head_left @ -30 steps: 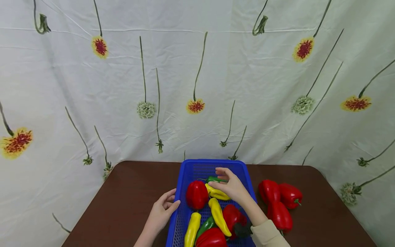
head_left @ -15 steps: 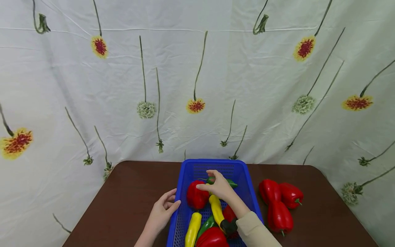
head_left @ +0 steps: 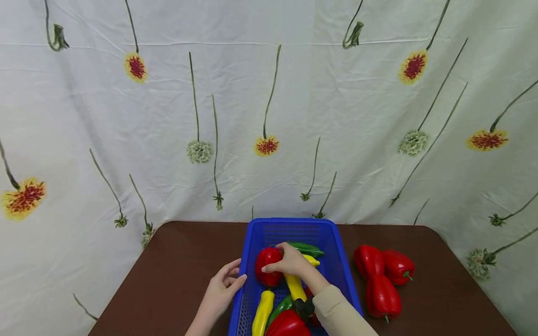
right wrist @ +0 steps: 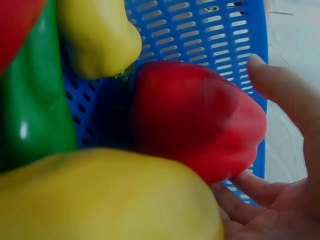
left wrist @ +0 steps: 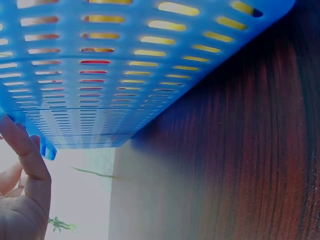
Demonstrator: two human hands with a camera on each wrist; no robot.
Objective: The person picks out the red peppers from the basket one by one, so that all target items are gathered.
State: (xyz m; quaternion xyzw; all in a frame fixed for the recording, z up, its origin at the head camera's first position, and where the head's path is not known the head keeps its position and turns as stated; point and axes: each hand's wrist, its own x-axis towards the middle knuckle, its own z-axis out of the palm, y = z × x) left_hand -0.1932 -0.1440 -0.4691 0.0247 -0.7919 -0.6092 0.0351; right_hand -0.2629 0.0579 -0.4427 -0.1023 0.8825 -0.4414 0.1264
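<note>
Right wrist: lobed red pepper [right wrist: 197,120]

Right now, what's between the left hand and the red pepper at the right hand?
In the head view, the blue basket's left wall: left hand outside, red pepper inside. No other vegetable lies between.

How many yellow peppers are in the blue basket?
3: one yellow pepper near the left wall, another partly under the right hand, a third partly behind it. Others may be hidden.
</note>
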